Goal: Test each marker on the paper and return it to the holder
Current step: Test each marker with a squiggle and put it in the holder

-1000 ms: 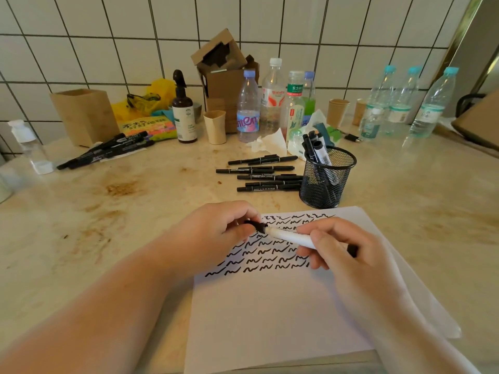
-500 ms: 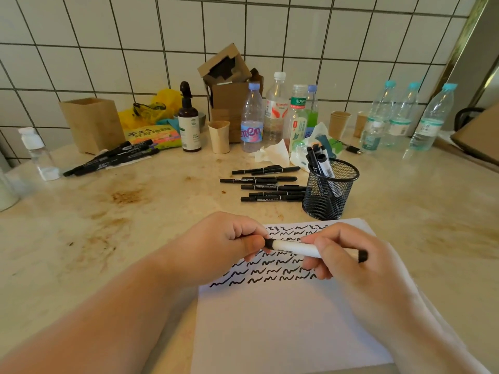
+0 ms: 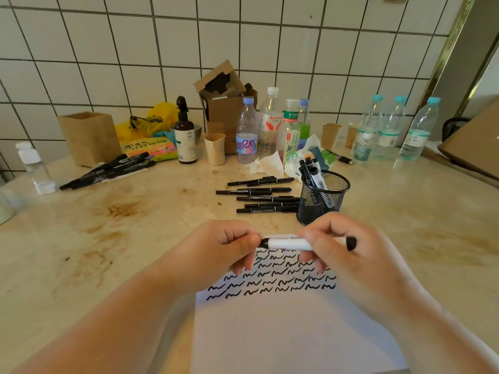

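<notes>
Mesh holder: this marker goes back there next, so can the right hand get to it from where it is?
Probably yes. The mesh holder stands just beyond the right hand, top open with room beside its markers. The left hand also grips the white marker and must let go first.

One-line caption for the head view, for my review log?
Both hands, left hand and right hand, hold a white marker level above the scribbled paper, near the mesh holder.

marker [image 3: 290, 243]: lifted off the paper [image 3: 283, 333], now level above the squiggle rows
left hand [image 3: 221, 249]: cap end now closed onto the marker tip
right hand [image 3: 343, 255]: raised with the barrel
</notes>
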